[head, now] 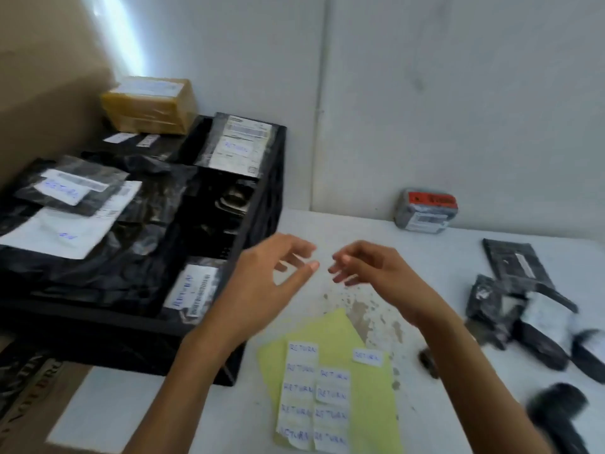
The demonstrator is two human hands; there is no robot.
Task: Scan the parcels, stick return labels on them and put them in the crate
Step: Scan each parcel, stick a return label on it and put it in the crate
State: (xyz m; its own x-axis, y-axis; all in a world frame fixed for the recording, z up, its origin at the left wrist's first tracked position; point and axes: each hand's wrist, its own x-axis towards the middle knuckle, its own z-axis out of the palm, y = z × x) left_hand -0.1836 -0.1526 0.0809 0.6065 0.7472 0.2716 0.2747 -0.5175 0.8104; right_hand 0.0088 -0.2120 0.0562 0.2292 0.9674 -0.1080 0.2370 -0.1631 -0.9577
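Our left hand (262,286) and right hand (376,273) hover, fingers (296,249) apart, empty. The crate (131,350) sits left, labels (299,388) below, parcels (510,309) right.

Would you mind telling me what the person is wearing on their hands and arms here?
Nothing that shows. The left hand and right hand are bare, with no gloves or rings visible. The left forearm and right forearm show no sleeves, watch or bracelet. The picture is blurred, so a thin band could be missed.
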